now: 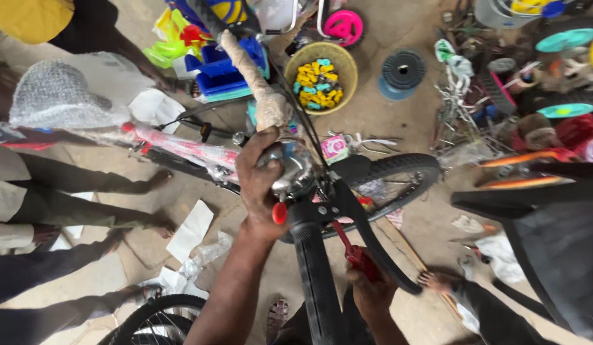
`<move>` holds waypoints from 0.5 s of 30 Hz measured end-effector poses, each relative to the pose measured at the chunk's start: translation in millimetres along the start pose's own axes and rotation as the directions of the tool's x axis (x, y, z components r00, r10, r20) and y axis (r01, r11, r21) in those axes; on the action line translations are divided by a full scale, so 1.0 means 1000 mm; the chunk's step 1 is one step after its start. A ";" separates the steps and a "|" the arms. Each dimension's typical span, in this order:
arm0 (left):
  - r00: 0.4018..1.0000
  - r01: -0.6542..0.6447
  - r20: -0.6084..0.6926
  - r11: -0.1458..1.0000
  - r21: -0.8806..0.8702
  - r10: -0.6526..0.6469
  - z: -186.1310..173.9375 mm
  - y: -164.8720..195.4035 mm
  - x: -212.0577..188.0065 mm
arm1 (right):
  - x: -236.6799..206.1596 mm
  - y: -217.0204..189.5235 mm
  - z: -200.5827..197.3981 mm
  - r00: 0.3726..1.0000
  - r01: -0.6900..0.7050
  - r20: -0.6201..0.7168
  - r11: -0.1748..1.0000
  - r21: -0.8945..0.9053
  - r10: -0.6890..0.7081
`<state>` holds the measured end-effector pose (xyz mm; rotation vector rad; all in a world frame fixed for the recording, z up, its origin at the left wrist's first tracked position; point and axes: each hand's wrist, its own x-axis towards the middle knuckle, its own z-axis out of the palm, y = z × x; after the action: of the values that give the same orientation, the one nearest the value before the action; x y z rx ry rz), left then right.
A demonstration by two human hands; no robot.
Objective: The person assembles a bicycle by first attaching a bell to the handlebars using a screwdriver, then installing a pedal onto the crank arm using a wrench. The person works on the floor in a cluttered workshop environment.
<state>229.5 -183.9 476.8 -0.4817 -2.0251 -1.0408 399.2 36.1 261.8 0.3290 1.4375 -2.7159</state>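
My right hand (pixel 372 289) is nearest, low in the view — closed around a red-handled tool (pixel 351 249) whose tip runs up to the clamp under the handlebar grip (pixel 314 275). The black ribbed grip comes straight toward me, brake lever (pixel 373 239) curving off beside it, just above that hand.

My left hand (pixel 261 182) is wrapped tight on the chrome bell (pixel 291 167) mounted on the bar, fingers over its left side, thumb near the bell's red lever (pixel 280 213). Bell sits just above the grip's inner end, touching the bar.

Past it the other half of the handlebar (pixel 255 80) runs away from me, wrapped in pale packing foam. Bike frame (pixel 181 148) goes left, red under clear plastic wrap. Front tyre (pixel 398 172) shows to the right, below the bar.

On the floor (pixel 386 121) beyond — a yellow basket (pixel 321 75) holding small yellow and teal parts, a dark spool (pixel 402 71) right of it, blue plastic bins (pixel 226 73) left of it. Pink wheel (pixel 344 27) at the far edge. Pile of mixed bike parts in the far right corner.

Other people's legs (pixel 85 185) and bare feet along the left side, bubble wrap (pixel 56 96) above them. Another foot (pixel 437 280) near my right hand.
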 end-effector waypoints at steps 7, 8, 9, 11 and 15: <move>1.000 -0.004 -0.012 0.994 0.108 0.005 0.005 0.001 -0.002 | 0.024 0.018 0.012 0.993 0.106 0.062 0.991 -0.078 -0.102; 1.000 -0.014 -0.015 0.993 0.117 0.016 0.005 0.001 -0.001 | 0.027 0.016 0.015 0.991 0.120 0.073 0.989 -0.083 -0.114; 1.000 -0.003 -0.026 0.992 0.122 0.007 0.006 0.001 0.000 | 0.030 0.013 0.019 0.989 0.134 0.081 0.987 -0.087 -0.127; 0.999 0.028 -0.041 0.992 0.126 -0.023 0.007 0.002 0.001 | 0.034 0.005 0.026 0.991 0.122 0.090 0.931 -0.344 -0.097; 0.998 0.050 -0.050 0.994 0.102 -0.045 0.008 0.006 0.004 | 0.042 -0.012 0.037 0.989 0.140 0.102 0.893 -0.427 -0.106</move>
<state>226.7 -174.2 480.1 -0.3532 -2.0452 -0.9614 350.1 15.2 283.0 0.1095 2.0378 -2.3612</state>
